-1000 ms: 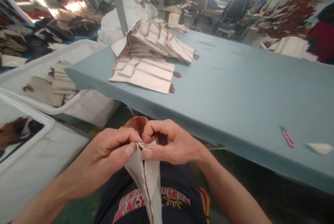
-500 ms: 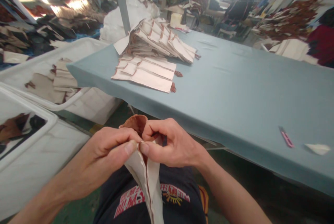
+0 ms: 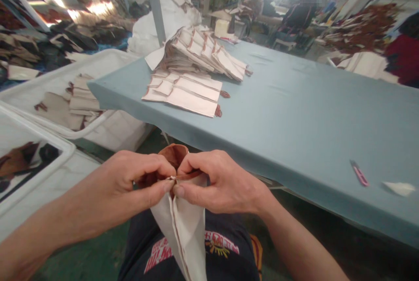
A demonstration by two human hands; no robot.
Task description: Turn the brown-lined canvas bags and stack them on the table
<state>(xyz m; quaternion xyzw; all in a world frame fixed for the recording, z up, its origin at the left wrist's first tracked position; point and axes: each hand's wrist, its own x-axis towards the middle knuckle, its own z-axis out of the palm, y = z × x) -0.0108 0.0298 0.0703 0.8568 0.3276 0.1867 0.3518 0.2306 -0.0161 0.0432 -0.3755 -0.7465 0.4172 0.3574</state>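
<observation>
In front of my body hangs a cream leather piece (image 3: pixel 190 215) with a brown inner side, a long seam running down its front. Its exact kind I cannot make out. My left hand (image 3: pixel 139 185) pinches the upper edge between thumb and forefinger on the left of the seam. Close beside it, my right hand (image 3: pixel 218 180) pinches the same edge on the right. The thumb tips almost meet. Behind the fingers, a brown curled flap (image 3: pixel 174 153) stands up. The lower end of the piece runs out of view over a dark printed garment (image 3: pixel 225 224).
A blue-green covered table (image 3: pixel 294 119) lies ahead, bearing a stack of cream pieces (image 3: pixel 196 52), a flat sewn piece (image 3: pixel 186 95), a pink-handled cutter (image 3: pixel 359 173) and a cream scrap (image 3: pixel 398 188). White bins (image 3: pixel 114 130) stand left. A person (image 3: pixel 297 15) sits in the background.
The top edge is drawn wider, and more of the cream sides shows under my hands. My left wrist has turned slightly, with its knuckles higher. Both hands keep their pinch.
</observation>
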